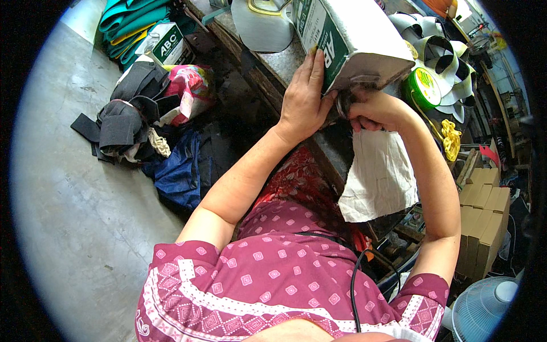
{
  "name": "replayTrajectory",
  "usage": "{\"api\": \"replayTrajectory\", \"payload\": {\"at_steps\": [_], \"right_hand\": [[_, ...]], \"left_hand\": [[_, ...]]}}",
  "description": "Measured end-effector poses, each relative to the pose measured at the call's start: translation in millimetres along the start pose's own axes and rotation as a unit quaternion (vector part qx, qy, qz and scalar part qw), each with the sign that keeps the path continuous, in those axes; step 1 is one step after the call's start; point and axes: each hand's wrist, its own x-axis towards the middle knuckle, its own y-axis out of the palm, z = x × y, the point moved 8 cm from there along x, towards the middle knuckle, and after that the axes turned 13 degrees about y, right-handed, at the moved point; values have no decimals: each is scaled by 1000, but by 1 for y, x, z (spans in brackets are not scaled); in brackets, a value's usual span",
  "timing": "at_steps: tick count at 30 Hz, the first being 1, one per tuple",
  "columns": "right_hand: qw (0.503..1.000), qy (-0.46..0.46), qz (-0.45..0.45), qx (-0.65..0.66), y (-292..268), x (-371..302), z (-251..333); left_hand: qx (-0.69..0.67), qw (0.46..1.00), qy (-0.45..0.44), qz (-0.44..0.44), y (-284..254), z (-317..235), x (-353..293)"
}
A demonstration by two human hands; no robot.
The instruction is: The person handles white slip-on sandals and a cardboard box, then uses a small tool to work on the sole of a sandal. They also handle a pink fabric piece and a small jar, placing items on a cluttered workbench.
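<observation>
A white and green cardboard box [364,54] lies tilted on the worktable in front of me. My left hand [302,101] rests against its green printed side with the fingers stretched out, the thumb pointing toward my right hand. Just below the box's near end, my right hand [379,109] is closed, its fingers curled. A dark, shiny curved piece [343,104] shows between the two hands; its kind is unclear. Under the right hand a piece of white cloth [379,176] hangs down past the table edge. Whether the fingers pinch the cloth is hidden.
Grey cut-out pieces [262,28] and curled grey strips [441,48] lie on the table beside a green spool [424,88] with yellow cord. Black fabric bundles [128,108] and green folded material [128,25] are at left. Cartons [484,216] and a fan [484,308] stand at right.
</observation>
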Motion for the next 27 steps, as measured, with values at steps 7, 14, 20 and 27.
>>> {"api": "replayTrajectory", "payload": {"at_steps": [7,14,20,27], "right_hand": [[998,-26,-60,17,2,-23,-1],[948,-123,-220,-196,2,-80,3],[768,-404,-497,-18,-40,-166,16],[822,-366,-394,190,-63,-104,-16]], "left_hand": [[3,1000,-16,-25,0,4,-3],[13,1000,-20,-9,2,4,-2],[-17,997,-25,76,-1,1,1],[54,996,-70,5,-6,0,15]]}}
